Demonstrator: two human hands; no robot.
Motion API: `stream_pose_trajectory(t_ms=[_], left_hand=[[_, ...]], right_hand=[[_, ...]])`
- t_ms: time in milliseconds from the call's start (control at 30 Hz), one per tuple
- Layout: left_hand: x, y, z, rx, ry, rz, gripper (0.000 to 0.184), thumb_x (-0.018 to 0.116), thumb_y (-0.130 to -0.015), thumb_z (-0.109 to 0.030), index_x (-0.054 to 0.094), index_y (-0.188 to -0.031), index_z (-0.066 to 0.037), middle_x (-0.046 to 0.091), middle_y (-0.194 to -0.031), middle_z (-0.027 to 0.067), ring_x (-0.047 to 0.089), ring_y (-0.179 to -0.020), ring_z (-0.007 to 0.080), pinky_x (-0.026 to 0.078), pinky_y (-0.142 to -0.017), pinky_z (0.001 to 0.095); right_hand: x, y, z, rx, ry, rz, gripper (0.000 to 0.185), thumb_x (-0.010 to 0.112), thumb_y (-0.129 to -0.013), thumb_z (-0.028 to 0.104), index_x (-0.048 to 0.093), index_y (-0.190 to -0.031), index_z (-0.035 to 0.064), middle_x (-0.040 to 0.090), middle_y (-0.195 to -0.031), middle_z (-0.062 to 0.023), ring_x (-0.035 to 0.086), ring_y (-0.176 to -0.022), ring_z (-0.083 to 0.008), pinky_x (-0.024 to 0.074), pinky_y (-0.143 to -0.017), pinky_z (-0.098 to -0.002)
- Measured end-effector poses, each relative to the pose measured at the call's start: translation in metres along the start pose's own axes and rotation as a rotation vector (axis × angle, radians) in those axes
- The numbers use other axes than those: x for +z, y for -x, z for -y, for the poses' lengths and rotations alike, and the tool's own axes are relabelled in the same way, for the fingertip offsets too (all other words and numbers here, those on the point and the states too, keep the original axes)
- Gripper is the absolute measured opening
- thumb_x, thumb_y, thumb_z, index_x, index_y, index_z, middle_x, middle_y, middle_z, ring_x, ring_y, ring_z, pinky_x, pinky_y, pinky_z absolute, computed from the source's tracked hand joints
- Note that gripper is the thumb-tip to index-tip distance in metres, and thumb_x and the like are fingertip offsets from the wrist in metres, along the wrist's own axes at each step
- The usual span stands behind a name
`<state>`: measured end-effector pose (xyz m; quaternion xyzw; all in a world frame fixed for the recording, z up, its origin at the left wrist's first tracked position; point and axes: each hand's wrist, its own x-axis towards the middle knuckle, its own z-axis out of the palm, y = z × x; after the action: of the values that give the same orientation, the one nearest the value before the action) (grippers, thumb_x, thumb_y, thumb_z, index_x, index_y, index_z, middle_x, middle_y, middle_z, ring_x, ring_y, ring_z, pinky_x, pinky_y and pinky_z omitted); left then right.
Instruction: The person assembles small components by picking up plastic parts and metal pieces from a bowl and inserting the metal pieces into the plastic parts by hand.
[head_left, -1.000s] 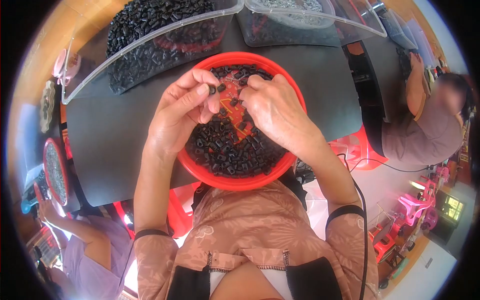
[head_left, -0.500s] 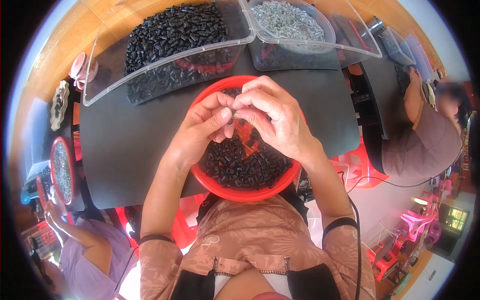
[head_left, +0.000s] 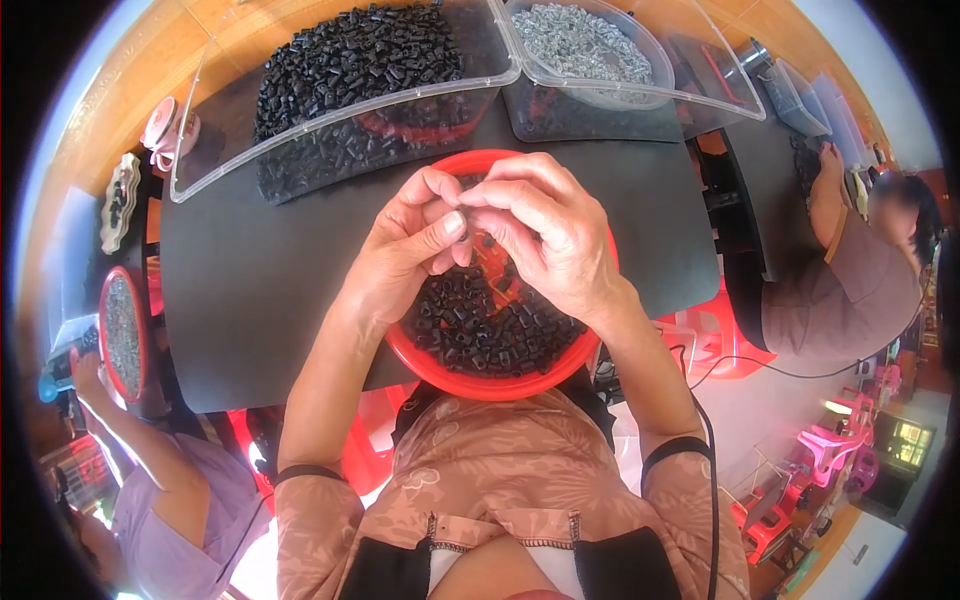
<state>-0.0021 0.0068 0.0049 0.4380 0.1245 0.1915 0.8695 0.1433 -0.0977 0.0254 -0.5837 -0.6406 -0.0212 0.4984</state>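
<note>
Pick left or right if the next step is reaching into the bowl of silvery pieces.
Right, likely: over the red basin, the right hand is nearer that bowl; the left hand sits farther left.

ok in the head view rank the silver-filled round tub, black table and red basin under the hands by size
Largest to smallest, as they look:
1. Black table
2. Red basin
3. Round tub

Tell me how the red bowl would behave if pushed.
The bowl would probably keep its shape: its rim looks thick. The black pieces inside would likely shift, lying loose. It might tip on its near side, which seems to overhang the table.
</note>
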Motion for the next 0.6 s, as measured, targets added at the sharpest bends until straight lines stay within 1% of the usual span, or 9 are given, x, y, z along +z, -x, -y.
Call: stream_pose_trajectory(t_ms=[100,167,267,400,467,600], left_hand=[[-0.002,0.000,-0.001,-0.011,0.022,0.017,0.023,0.069,-0.089,-0.019,0.052,-0.102,-0.012,0.056,-0.081,-0.0021,0.055,-0.067,0.0082,0.036,-0.055,0.0188],[-0.002,0.000,0.000,-0.015,0.031,0.002,0.023,0.069,-0.088,-0.019,0.052,-0.100,-0.012,0.056,-0.081,-0.0023,0.056,-0.068,0.0082,0.036,-0.055,0.0190],[-0.001,0.000,-0.001,-0.008,0.037,-0.013,0.022,0.070,-0.088,-0.019,0.052,-0.098,-0.012,0.057,-0.082,-0.0022,0.057,-0.068,0.0082,0.037,-0.055,0.0191],[-0.005,0.000,0.002,0.038,0.031,-0.016,0.019,0.070,-0.088,-0.017,0.053,-0.094,-0.012,0.060,-0.086,-0.0012,0.058,-0.070,0.0087,0.038,-0.056,0.0191],[-0.007,0.001,0.002,0.032,0.034,-0.046,0.017,0.068,-0.088,-0.016,0.053,-0.094,-0.012,0.062,-0.088,-0.0006,0.059,-0.071,0.0090,0.042,-0.058,0.0196],[-0.010,0.000,0.005,0.049,-0.012,-0.076,0.012,0.065,-0.091,-0.014,0.053,-0.093,-0.012,0.062,-0.089,-0.0002,0.059,-0.075,0.0093,0.048,-0.065,0.0213]], right_hand=[[-0.002,0.003,-0.001,0.023,0.031,0.012,0.021,0.072,-0.076,0.003,0.069,-0.096,0.0065,0.064,-0.085,-0.0063,0.062,-0.076,-0.0254,0.0469,-0.069,-0.0351],[-0.002,0.004,0.002,0.043,0.016,0.024,0.017,0.072,-0.078,0.003,0.068,-0.095,0.0053,0.066,-0.081,-0.0073,0.063,-0.075,-0.0267,0.0468,-0.070,-0.0354],[-0.001,0.005,0.005,0.167,-0.102,0.034,0.013,0.072,-0.079,0.003,0.068,-0.092,0.0023,0.067,-0.080,-0.0102,0.063,-0.070,-0.0268,0.0475,-0.066,-0.0345],[-0.003,0.002,0.011,0.318,-0.252,0.076,0.012,0.071,-0.083,0.004,0.069,-0.094,-0.0018,0.068,-0.080,-0.0123,0.066,-0.068,-0.0213,0.0499,-0.060,-0.0303],[-0.003,0.002,0.013,0.366,-0.326,0.064,0.013,0.069,-0.084,0.003,0.069,-0.095,-0.0034,0.069,-0.081,-0.0130,0.068,-0.067,-0.0178,0.0509,-0.058,-0.0278],[-0.005,-0.002,0.020,0.447,-0.306,0.074,0.014,0.067,-0.086,0.003,0.068,-0.097,-0.0056,0.070,-0.083,-0.0138,0.068,-0.066,-0.0147,0.0518,-0.058,-0.0256]])
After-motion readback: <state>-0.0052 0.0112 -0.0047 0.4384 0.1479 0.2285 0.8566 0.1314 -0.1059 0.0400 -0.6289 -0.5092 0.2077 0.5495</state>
